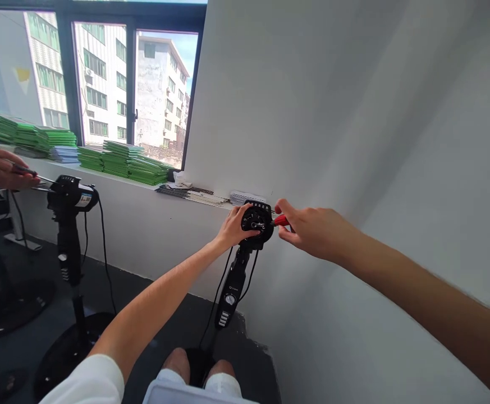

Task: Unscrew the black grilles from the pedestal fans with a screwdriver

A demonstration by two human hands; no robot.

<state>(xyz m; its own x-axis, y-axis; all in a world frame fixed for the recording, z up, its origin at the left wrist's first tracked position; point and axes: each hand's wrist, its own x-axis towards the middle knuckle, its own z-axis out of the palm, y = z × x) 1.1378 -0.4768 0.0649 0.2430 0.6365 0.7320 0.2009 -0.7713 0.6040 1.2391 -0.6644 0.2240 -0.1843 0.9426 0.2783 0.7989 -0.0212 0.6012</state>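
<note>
The black motor head of a pedestal fan, without blades or grille, sits on its stand in front of me. My left hand is closed around the head's left side, thumb below and fingers above. From the right, my right hand grips the red handle of a screwdriver, whose tip end meets the head's right edge. Whether the tip sits in a screw is too small to make out. A shiny metal part shows in the middle of the head.
At the left, a co-worker's hand holds a screwdriver at another fan head. Green stacks line the windowsill, with flat white and dark pieces beside them. A white wall rises close on the right. Black cords hang by both stands.
</note>
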